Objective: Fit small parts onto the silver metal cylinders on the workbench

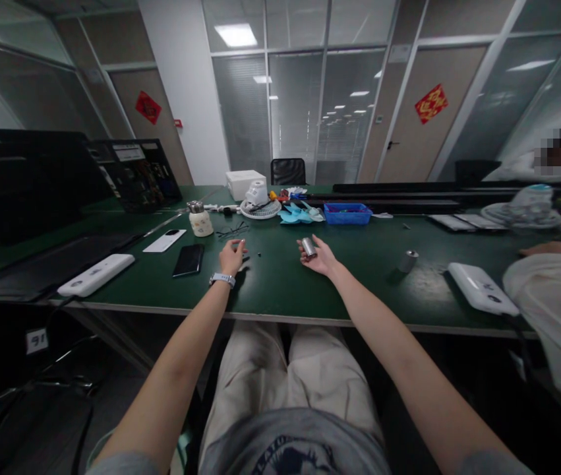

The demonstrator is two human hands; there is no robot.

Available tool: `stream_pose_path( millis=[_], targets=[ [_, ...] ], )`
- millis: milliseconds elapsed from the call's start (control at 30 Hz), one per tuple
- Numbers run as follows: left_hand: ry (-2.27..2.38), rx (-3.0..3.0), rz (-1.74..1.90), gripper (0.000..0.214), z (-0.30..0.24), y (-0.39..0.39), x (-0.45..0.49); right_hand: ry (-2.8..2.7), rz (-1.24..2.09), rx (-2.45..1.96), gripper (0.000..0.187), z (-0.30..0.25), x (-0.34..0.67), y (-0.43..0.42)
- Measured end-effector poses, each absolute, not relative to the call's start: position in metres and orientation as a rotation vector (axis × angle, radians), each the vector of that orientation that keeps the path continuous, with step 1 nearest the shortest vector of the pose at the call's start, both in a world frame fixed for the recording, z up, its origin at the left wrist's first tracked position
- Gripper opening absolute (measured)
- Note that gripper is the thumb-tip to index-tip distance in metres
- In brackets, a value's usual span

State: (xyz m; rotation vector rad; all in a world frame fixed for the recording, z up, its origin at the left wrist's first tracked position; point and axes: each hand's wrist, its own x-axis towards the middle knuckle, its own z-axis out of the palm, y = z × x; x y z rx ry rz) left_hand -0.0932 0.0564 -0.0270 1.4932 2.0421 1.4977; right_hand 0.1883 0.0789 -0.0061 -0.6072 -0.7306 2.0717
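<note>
In the head view my right hand is palm up, its fingers wrapped round a silver metal cylinder that looks like a small electric motor. My left hand, with a watch at the wrist, is held low over the green table. Its fingers are bent and drawn together as in a pinch; whatever is between them is too small to make out. A tiny dark piece lies on the table between my hands. Farther right stands a similar metal cylinder.
A black phone, a patterned bottle and glasses lie to the left. Behind are fan parts, light-blue blades and a blue tray. White power banks lie on both sides. Another person sits at right.
</note>
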Motion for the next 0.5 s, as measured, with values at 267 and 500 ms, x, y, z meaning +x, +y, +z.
stream_pose_path(
  millis=[267, 500],
  targets=[
    [2.025, 1.487, 1.493, 0.043, -0.0288, 0.058, -0.0943, -0.755, 1.987, -0.661, 0.01, -0.008, 0.178, 0.0804],
    [2.041, 1.496, 1.489, 0.042, -0.028, 0.0565, -0.0932, -0.658, 2.07, -0.619, 0.025, -0.0074, 0.1808, 0.0793]
  ],
)
